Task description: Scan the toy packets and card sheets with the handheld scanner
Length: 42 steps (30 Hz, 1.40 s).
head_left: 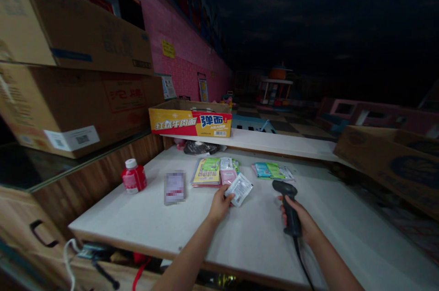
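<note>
My left hand pinches a small white printed packet by its lower left corner, above the white table. In my right hand is a black corded barcode scanner, its head tilted toward the packet and its cable running down off the near edge. Just beyond the left hand lies a stack of yellow, green and pink packets. Farther right, a row of blue, green and white packets lies flat beyond the scanner.
A red bottle with a white cap and a blurred-out pale rectangle are on the left of the white table. A red-yellow noodle box sits on the raised back ledge. Cardboard boxes are stacked left; another box stands right.
</note>
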Motion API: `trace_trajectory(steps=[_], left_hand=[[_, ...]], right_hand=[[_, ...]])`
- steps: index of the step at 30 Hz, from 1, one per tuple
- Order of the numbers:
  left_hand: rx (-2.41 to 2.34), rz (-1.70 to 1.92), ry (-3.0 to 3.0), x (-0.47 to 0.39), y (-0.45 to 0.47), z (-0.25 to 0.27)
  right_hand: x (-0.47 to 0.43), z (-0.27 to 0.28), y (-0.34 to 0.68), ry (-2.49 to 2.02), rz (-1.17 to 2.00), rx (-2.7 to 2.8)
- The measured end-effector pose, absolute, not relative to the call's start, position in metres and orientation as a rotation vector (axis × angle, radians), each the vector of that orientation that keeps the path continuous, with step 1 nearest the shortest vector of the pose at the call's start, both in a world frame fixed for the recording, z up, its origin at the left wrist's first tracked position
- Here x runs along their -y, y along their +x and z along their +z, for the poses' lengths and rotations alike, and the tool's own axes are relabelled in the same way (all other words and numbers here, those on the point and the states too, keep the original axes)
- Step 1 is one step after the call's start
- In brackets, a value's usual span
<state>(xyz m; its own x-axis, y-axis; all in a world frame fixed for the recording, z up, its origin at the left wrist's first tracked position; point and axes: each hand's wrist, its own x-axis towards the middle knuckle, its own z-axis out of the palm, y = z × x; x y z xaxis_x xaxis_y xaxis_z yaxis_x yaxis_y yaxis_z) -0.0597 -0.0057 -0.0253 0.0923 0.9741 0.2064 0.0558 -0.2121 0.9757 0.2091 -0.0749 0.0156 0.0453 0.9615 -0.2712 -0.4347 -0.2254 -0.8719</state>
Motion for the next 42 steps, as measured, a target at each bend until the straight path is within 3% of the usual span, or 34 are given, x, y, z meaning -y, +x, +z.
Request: trace_trajectory(steps=[4,10,20,25,31,42], left_hand=[[-1.091,1.225,1.475,0.005,-0.062,-0.024],[-1.15,1.195,1.562,0.003,-0.062,-0.03],[-1.181,1.17,1.535,0.003,-0.061,-0.029],[-1.146,1.174,1.545,-0.001,-0.062,-0.033],[-1.069,1.208,1.446,0.003,-0.062,-0.021],[-0.994,1.267,1.109,-0.003,-0.035,-0.008]], right_hand=[[0.104,0.032,0.19,-1.177,1.547,0.965],[0.136,0.037,0.184,-1.411,1.312,1.408],[0.139,0.04,0.188,-1.439,1.328,1.476],[0.125,0.031,0.187,-1.368,1.425,1.211],[0.085,0.006,0.218,-0.933,1.533,0.678],[0.053,-0.024,0.248,-0.615,1.608,0.4]])
